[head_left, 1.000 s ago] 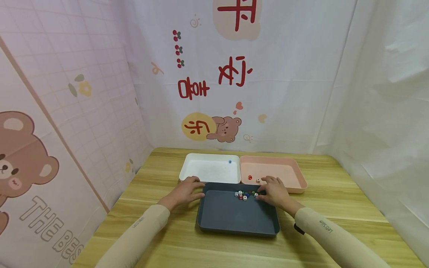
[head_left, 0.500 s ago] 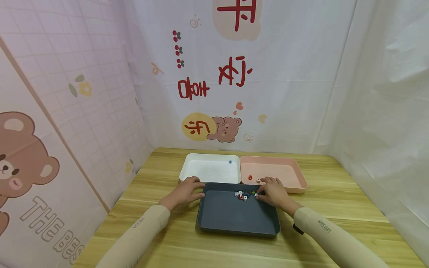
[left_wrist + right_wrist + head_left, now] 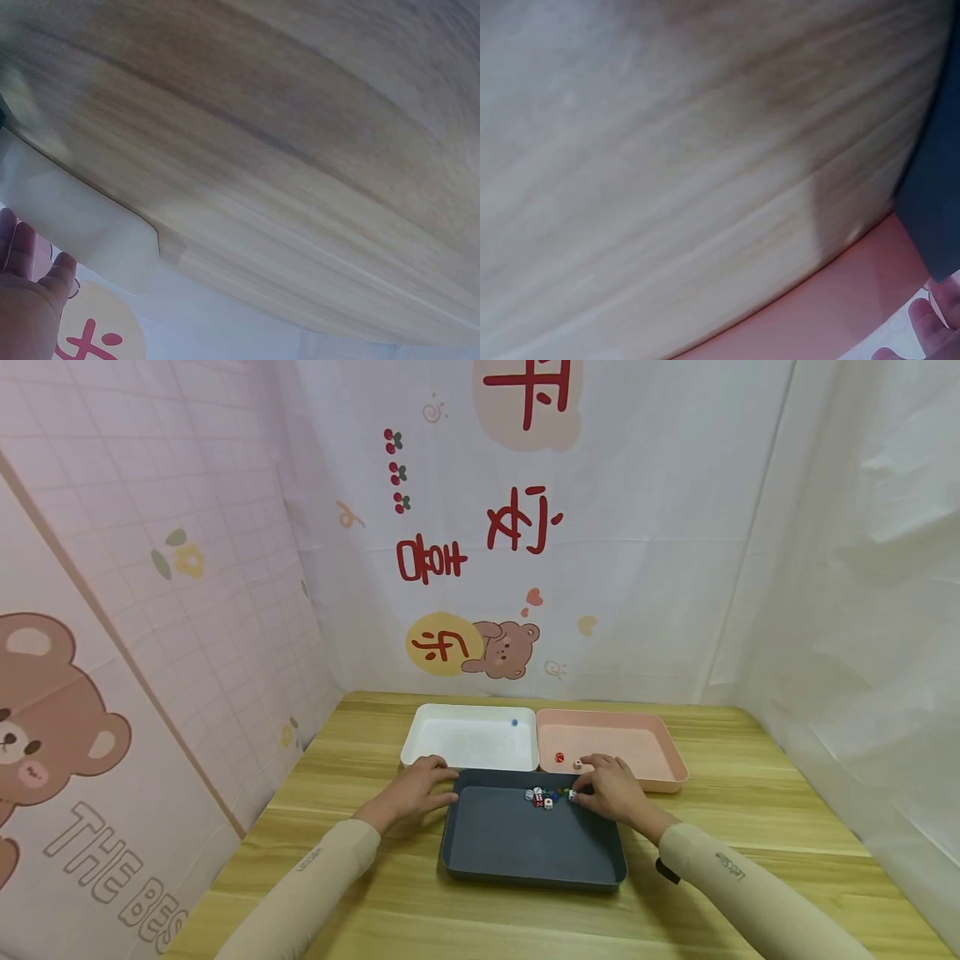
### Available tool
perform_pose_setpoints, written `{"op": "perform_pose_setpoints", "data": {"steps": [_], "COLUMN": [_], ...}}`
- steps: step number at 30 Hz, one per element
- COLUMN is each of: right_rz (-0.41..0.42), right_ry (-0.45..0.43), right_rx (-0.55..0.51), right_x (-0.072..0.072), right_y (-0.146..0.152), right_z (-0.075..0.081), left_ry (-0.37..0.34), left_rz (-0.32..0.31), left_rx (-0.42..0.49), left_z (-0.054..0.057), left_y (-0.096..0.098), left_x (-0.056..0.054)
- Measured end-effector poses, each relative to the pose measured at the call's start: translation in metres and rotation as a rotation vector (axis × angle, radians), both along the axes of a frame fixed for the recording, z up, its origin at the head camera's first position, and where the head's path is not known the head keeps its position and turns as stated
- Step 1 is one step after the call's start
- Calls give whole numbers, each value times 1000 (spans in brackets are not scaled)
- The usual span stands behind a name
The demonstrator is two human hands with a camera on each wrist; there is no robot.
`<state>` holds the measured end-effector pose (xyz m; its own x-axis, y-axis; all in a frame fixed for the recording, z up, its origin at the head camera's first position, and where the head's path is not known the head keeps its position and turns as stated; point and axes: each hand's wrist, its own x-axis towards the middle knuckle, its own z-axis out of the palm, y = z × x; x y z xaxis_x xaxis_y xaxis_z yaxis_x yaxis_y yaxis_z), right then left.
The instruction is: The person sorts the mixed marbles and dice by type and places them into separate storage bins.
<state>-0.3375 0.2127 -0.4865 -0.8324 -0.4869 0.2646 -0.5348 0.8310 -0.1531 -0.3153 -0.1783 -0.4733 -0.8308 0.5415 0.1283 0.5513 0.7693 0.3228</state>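
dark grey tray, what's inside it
The dark grey tray holds small white and red dice, plus blue and green pieces, clustered near its far side. The right hand covers the far right corner, so anything beneath it cannot be seen.

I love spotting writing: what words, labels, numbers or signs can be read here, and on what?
"平 安 喜 乐": red, sideways, on the back cloth; the first is cut off.
"THE BES": on the left cloth.
"Let's Slim", probably: on the right sleeve.
Too small or blurred: print on the left sleeve and bear's cheek; marks on the dice.
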Motion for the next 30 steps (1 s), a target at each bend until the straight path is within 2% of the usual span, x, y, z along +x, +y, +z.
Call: {"op": "perform_pose_setpoints", "data": {"steps": [14,30], "right_rz": [37,28], "right_ry": [46,50], "right_rx": [-37,-47], "right_x": [-2,-6], "right_y": [-4,-4], "right_z": [9,17], "left_ry": [12,10], "left_rz": [-7,-3], "left_rx": [6,-6], "left_z": [-2,-2], "left_y": [-1,0], "left_x": [-1,-1]}}
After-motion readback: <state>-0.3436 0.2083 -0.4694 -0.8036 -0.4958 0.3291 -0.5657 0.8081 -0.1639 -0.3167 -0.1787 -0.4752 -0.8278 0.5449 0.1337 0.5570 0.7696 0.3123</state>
